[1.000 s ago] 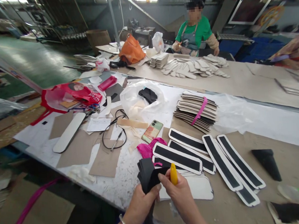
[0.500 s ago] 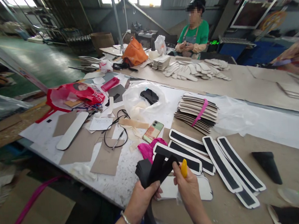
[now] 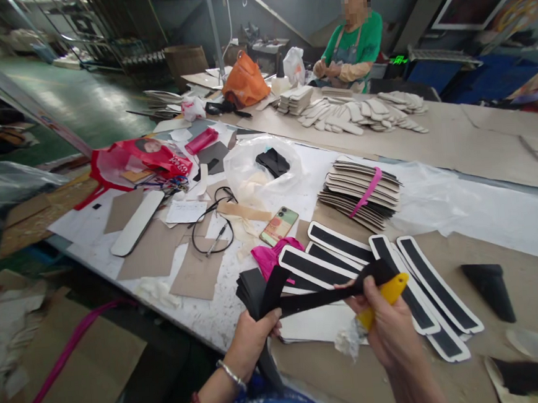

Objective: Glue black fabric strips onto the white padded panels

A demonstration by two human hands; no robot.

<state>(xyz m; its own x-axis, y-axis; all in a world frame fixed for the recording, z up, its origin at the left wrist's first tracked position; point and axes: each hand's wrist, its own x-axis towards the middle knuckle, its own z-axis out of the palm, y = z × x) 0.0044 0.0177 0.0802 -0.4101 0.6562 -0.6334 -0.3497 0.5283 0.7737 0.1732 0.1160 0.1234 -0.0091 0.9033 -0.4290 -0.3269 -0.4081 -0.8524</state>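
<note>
My left hand point(image 3: 254, 334) is closed round a bundle of black fabric strips point(image 3: 252, 291), which fans out above my thumb and hangs below the fist. One black strip point(image 3: 321, 298) stretches from that bundle across to my right hand point(image 3: 390, 325). Pinched between my right thumb and fingers is the strip's far end. The same hand also holds a flat yellow tool point(image 3: 395, 288) with a hole in its end; its kind is unclear. A crumpled whitish scrap point(image 3: 348, 339) shows beside those fingers. Under the strip lie white-edged curved panels point(image 3: 314, 268) with black middles.
A stack of panels tied with a pink band point(image 3: 360, 195) stands behind my hands. A phone point(image 3: 279, 225), a pink cloth point(image 3: 273, 258) and a plastic bag point(image 3: 247, 166) lie to the left. Across the table a person in green point(image 3: 362, 42) works near piled white pieces point(image 3: 350, 113).
My right hand has moved right, away from the left, drawing one black strip out lengthwise from the bundle. The yellow tool has turned with it. My left hand has stayed nearly in place.
</note>
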